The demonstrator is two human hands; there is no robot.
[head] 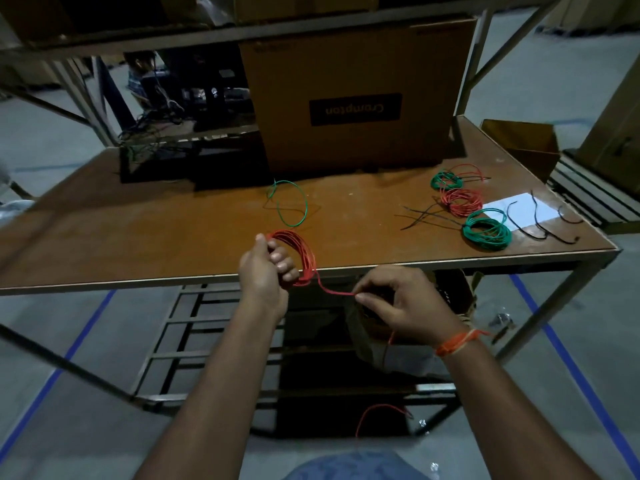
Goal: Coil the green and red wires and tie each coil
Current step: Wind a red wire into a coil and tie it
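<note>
My left hand [268, 268] grips a coil of red wire [302, 252] over the table's front edge. A loose strand of that red wire [330, 291] runs to my right hand [403, 301], which pinches it between thumb and finger. The wire's tail [382, 412] hangs down near the floor. On the right of the table lie a green coil [487, 230], a red coil [462, 201] and another green coil [446, 180]. A loose green wire loop [290, 202] lies mid-table. Black ties [540, 223] lie near the coils.
A large cardboard box [360, 98] stands at the back of the brown table [138, 237]. Dark equipment with cables [180, 133] sits back left. A white paper [519, 209] lies at the right edge. An open carton [523, 147] stands beyond the table.
</note>
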